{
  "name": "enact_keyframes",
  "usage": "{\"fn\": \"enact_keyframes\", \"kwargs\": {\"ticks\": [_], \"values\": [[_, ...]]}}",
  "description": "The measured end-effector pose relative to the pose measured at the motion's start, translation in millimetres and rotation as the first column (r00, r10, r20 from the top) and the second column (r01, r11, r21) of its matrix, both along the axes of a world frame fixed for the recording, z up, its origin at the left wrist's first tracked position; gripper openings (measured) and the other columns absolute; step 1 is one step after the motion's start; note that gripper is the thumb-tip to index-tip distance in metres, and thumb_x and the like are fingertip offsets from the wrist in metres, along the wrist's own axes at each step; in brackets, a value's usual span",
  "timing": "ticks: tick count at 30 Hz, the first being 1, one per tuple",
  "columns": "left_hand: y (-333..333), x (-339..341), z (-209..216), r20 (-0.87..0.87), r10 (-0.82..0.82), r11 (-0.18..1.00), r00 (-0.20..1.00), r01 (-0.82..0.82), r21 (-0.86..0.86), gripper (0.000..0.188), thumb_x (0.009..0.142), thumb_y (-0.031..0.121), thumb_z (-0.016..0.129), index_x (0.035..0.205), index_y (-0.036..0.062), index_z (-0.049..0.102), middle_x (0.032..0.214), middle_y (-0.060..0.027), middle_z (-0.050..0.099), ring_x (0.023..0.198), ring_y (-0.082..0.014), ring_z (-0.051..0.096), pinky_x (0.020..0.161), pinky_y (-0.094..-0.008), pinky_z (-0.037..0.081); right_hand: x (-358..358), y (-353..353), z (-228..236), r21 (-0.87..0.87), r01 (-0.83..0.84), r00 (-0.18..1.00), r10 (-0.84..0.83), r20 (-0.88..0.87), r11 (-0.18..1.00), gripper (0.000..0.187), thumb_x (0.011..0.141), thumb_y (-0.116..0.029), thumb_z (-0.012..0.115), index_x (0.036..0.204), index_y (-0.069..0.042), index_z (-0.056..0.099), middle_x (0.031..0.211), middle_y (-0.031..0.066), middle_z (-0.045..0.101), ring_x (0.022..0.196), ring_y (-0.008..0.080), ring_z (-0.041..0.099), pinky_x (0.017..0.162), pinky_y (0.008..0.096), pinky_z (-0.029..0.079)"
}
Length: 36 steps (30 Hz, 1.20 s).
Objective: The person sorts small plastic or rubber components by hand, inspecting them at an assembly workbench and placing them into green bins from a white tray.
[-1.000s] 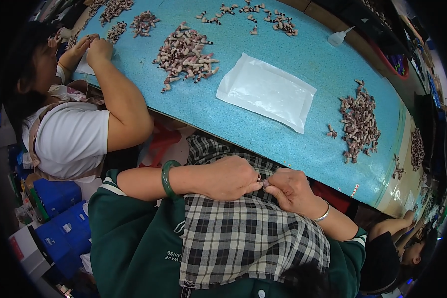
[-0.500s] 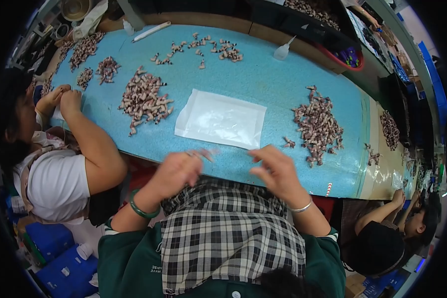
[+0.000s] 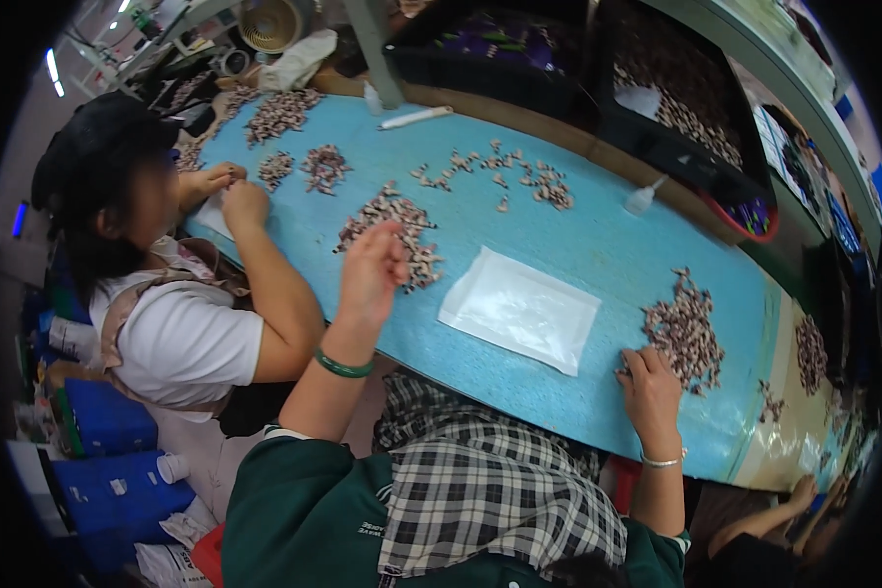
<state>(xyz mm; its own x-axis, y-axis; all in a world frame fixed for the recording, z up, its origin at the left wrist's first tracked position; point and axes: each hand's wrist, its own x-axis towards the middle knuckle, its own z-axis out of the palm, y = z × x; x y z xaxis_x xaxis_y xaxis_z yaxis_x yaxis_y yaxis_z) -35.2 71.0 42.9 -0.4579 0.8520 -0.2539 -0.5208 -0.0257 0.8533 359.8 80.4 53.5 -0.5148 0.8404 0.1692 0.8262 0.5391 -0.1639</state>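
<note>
My left hand (image 3: pixel 370 269) hangs over the near side of a heap of small brown-and-cream pieces with dark ends (image 3: pixel 387 208). Its fingers are half bent and slightly smeared, so a hold cannot be made out. My right hand (image 3: pixel 652 390) rests at the near left edge of a second heap of similar pieces (image 3: pixel 691 328). Its fingers bend down to the tabletop, closed at the tips, and hide what lies under them. Between the two hands lies a flat white plastic packet (image 3: pixel 521 309).
The blue tabletop (image 3: pixel 519 382) carries scattered pieces (image 3: pixel 549 186), a white pen-like tool (image 3: pixel 416 119) and a squeeze bottle (image 3: pixel 641 199) farther back. A co-worker (image 3: pixel 171 323) sits close on my left. Black bins (image 3: pixel 678 162) stand along the far edge.
My hands have parted from near the table's front edge: the left went up to the left heap, the right out to the right heap. The view has shifted, showing more on the left.
</note>
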Motion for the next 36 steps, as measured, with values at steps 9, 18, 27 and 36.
{"fn": "enact_keyframes", "kwargs": {"ticks": [9, 18, 27, 36], "values": [[99, -2, 11, -0.921, -0.223, 0.974, -0.319, -0.027, -0.226, 0.019, 0.079, 0.004, 0.058, 0.097, 0.0072, 0.061, 0.089, -0.0131, 0.059, 0.078, -0.0296, 0.063, 0.063, -0.0402, 0.051, -6, 3, 14, -0.164, -0.022, 0.959, -0.026, -0.281, 0.986, 0.024, 0.071, 0.003, 0.066, 0.093, -0.002, 0.058, 0.085, 0.0116, 0.053, 0.066, 0.028, 0.056, 0.058, 0.0359, 0.047], [133, 1, -7, -0.759, -0.293, 0.931, -0.582, 0.007, -0.365, 0.024, 0.077, 0.001, 0.055, 0.099, 0.0057, 0.063, 0.095, -0.0148, 0.063, 0.085, -0.0319, 0.064, 0.07, -0.0407, 0.054, 11, 1, -9, -0.029, -0.062, 0.903, 0.043, -0.428, 0.998, 0.013, 0.07, 0.006, 0.063, 0.079, -0.001, 0.056, 0.085, 0.0111, 0.058, 0.073, 0.028, 0.06, 0.062, 0.0349, 0.05], [83, 51, 40, -0.751, -0.437, 0.864, 0.494, 0.464, -0.197, 0.012, 0.089, 0.004, 0.055, 0.1, 0.0024, 0.059, 0.084, -0.0066, 0.064, 0.069, -0.0114, 0.061, 0.059, -0.0233, 0.048, 24, -11, -7, 0.027, -0.019, 0.921, 0.028, -0.389, 0.999, 0.022, 0.066, 0.002, 0.067, 0.087, -0.001, 0.06, 0.096, 0.0126, 0.061, 0.087, 0.0299, 0.061, 0.071, 0.0375, 0.051], [1, 75, 20, -0.001, -0.536, 0.843, 0.844, 0.536, 0.036, 0.012, 0.089, 0.007, 0.059, 0.098, 0.0005, 0.064, 0.08, -0.0053, 0.064, 0.07, -0.013, 0.062, 0.06, -0.0227, 0.049, -3, -13, -2, -0.012, 0.21, 0.976, -0.21, -0.052, 0.978, 0.019, 0.069, -0.015, 0.073, 0.082, -0.007, 0.061, 0.083, 0.0069, 0.058, 0.08, 0.0255, 0.058, 0.061, 0.0381, 0.048]]}}
